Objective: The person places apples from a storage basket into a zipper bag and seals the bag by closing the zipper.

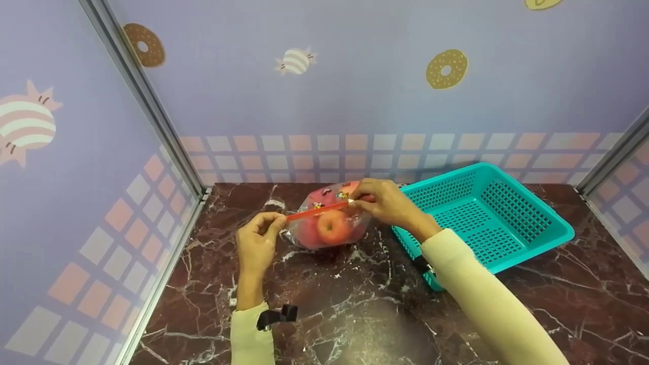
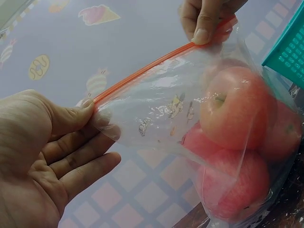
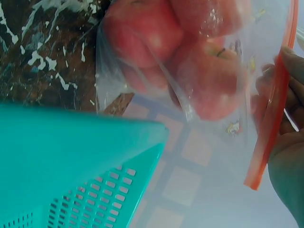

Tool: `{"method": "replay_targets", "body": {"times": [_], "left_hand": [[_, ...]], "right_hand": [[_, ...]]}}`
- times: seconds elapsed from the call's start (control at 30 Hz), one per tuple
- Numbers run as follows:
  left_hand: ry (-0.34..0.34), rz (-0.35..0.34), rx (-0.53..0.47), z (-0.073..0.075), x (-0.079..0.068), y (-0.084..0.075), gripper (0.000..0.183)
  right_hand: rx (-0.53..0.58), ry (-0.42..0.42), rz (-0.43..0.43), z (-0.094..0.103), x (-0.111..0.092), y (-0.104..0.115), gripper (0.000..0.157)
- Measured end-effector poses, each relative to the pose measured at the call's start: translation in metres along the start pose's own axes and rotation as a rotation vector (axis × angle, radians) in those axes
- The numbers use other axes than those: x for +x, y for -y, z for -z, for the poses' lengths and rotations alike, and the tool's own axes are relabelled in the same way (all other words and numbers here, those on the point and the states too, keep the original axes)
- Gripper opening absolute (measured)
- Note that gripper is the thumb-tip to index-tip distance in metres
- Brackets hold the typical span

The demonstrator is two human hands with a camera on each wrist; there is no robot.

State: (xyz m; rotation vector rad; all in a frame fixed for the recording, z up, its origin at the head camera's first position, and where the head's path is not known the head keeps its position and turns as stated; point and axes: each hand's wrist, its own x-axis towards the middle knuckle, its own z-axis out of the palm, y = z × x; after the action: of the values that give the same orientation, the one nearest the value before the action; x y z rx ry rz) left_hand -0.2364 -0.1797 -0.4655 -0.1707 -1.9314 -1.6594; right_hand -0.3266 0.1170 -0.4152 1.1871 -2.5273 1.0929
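A clear zip bag with an orange zip strip and small printed figures holds several red apples. The apples sit low in the bag, near the marble tabletop. My left hand pinches one end of the strip between thumb and forefinger; the other fingers spread below it in the left wrist view. At the strip's other end, my right hand pinches the zip with thumb and fingers. The strip stretches straight between both hands, above the apples.
A teal perforated basket stands on the dark red marble table, right of the bag and beneath the right forearm. Behind is a patterned wall, and another panel closes the left side.
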Motion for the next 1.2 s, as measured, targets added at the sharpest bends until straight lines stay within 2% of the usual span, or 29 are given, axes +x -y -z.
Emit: {"method": "replay_targets", "body": {"times": [0.33,0.57,0.63,0.9,1.2], "left_hand": [[-0.008,0.011,-0.033,0.003,0.002,0.003,0.009],[-0.053,-0.001,-0.01,0.003,0.002,0.005,0.004],[-0.061,0.006,-0.007,0.004,0.002,0.001,0.004],[-0.078,0.053,-0.018,0.007,0.002,0.01,0.008],[-0.068,0.035,-0.013,0.007,0.002,0.012,0.007]], "right_hand": [[-0.081,-0.088,0.06,0.016,-0.009,-0.014,0.006],[-0.051,-0.143,0.018,0.027,-0.02,-0.024,0.007],[-0.052,-0.149,0.01,0.029,-0.022,-0.026,0.008],[-0.046,-0.165,-0.038,0.037,-0.029,-0.033,0.008],[-0.038,-0.184,-0.07,0.044,-0.039,-0.04,0.009]]}}
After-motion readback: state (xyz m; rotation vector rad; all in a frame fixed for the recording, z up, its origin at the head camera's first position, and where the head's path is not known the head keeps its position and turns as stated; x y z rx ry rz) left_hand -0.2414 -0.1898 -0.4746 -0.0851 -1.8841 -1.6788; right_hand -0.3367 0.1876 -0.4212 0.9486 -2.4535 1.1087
